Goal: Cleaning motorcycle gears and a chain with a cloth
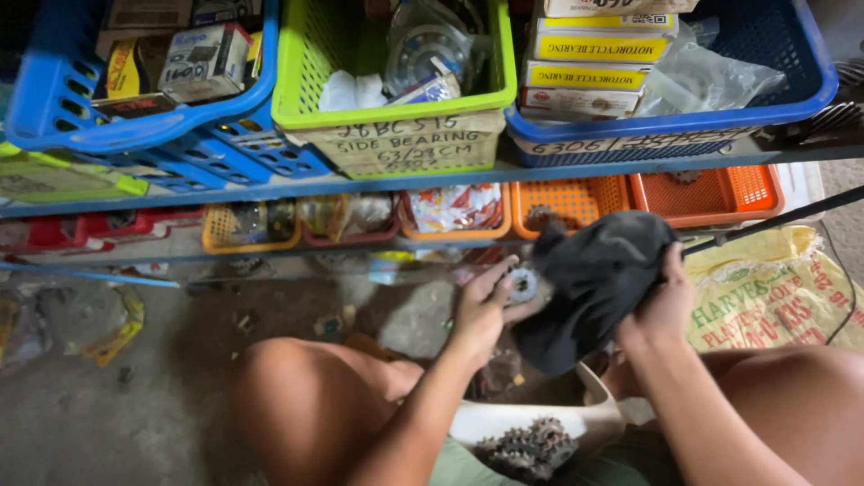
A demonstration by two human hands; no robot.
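Observation:
My left hand (481, 310) holds a small grey toothed metal sprocket (522, 286) between thumb and fingers, just left of a dark cloth. My right hand (666, 301) grips that black cloth (594, 279), which is bunched up and pressed against the sprocket. Below my hands, between my knees, sits a white container (504, 418) with several dark, greasy sprockets (529, 448) piled in it.
A blue metal shelf (360, 180) stands in front of me with blue (135, 126), green (396, 108) and orange (706, 193) plastic baskets of boxed parts. A yellow printed sack (774, 288) lies at right. The concrete floor (117, 396) at left carries scattered litter.

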